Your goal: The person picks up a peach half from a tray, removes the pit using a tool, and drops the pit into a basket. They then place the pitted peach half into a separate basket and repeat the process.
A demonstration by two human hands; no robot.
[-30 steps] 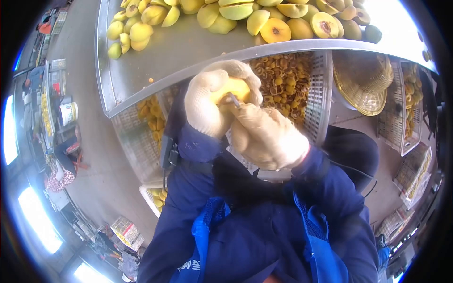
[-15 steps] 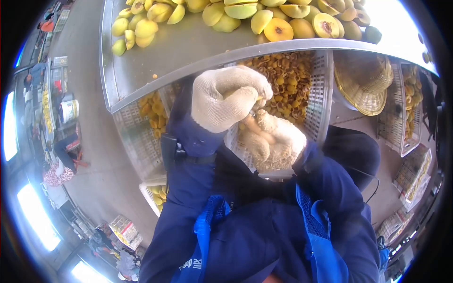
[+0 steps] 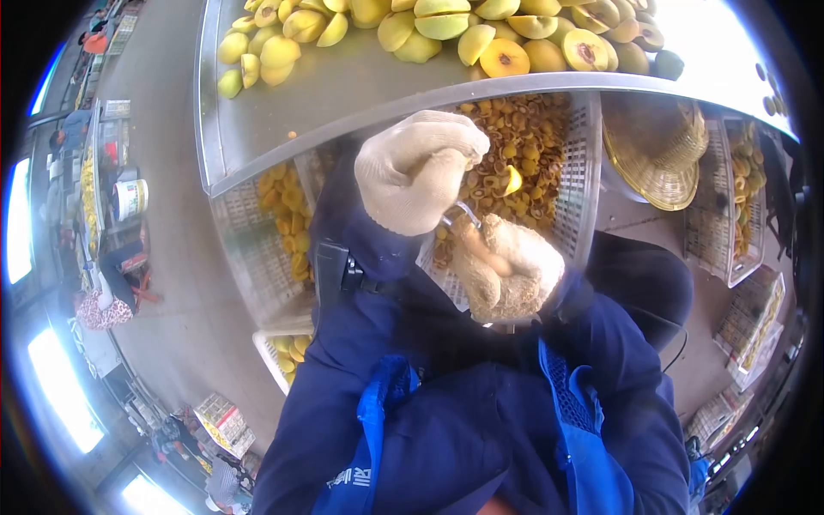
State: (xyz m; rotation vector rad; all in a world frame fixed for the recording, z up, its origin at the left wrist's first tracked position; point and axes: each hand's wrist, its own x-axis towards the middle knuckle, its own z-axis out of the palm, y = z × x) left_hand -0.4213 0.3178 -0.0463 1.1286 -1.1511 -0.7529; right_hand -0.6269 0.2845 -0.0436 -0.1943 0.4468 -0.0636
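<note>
My left hand (image 3: 421, 172), in a pale knitted glove, is closed above the basket; what its fingers pinch, if anything, is too small to make out. Lower and to the right, my right hand (image 3: 506, 268), in a dirtier glove with bare fingertips showing, grips a small metal tool (image 3: 469, 213) with a curved end. Beneath both hands, a white plastic basket (image 3: 580, 172) holds many small brown-orange pieces. A bright yellow piece (image 3: 512, 180) lies on top of them. Halved yellow fruit (image 3: 505, 58) is heaped on the metal table (image 3: 343, 94) beyond my hands.
A woven straw hat (image 3: 665, 163) lies right of the basket, beside a crate of fruit (image 3: 721, 202). On the left, another basket (image 3: 249, 249) holds yellow halves. The table's metal rim crosses above my hands. People sit at the far left near a white bucket (image 3: 130, 199).
My hands have moved slightly apart, and the metal tool between them now shows. A bright yellow piece has appeared over the basket's contents. The view has shifted a little.
</note>
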